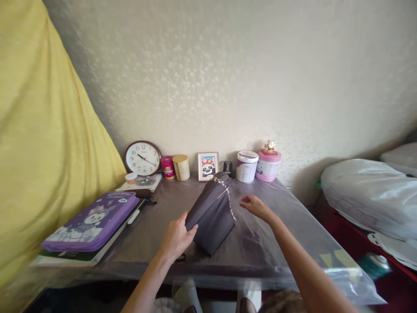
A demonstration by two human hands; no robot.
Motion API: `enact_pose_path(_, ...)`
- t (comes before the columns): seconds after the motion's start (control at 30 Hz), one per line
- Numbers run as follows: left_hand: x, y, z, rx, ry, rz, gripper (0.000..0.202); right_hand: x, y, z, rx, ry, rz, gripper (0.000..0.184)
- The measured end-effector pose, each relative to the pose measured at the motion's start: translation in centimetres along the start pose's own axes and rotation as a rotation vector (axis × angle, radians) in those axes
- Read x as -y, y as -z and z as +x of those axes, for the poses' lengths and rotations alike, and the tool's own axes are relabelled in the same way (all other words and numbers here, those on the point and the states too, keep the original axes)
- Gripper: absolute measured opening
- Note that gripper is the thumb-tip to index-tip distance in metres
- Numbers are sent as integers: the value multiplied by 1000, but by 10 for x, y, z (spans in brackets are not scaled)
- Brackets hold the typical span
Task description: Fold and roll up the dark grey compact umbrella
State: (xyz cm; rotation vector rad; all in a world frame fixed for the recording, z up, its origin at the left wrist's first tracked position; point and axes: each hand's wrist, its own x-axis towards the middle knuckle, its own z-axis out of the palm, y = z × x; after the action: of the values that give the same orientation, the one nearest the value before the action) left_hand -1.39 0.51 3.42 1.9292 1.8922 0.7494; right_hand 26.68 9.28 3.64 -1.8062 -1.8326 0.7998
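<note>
A dark grey fabric bag [213,217] stands tilted on the table, with a black-and-white braided cord along its upper and right edges. A thin light line, perhaps a zip, crosses its upper part. My left hand [178,234] grips the bag's lower left side, thumb in front and fingers partly hidden behind the cloth. To the right of the bag, apart from it, my right hand [257,207] hovers over the table with its fingers curled together. Whether anything is pinched in them cannot be made out. A small dark loop [181,257] lies below my left wrist.
The table [273,256] has a clear plastic cover. Along the wall stand a clock [143,158], tins [181,168], a panda picture frame [208,166] and tubs [247,167]. At left lies a purple case [93,221] on books; at right, a white plastic bag [368,195].
</note>
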Motion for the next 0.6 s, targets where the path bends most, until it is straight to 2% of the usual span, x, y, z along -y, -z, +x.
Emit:
enact_pose_path(0.1,-1,4,-1,-20,-2,-80,40,-16,-12,1,288,-126,189,21)
enact_pose_path(0.2,-3,6,-2,-24,5,-154,41,-20,-25,0,429,-204,385,24)
enact_pose_path(0.4,-6,8,-3,9,48,-220,42,-14,-34,3,431,-213,583,20)
enact_pose_path(0.6,-2,4,0,12,74,-237,41,-10,-20,-2,414,-162,640,29)
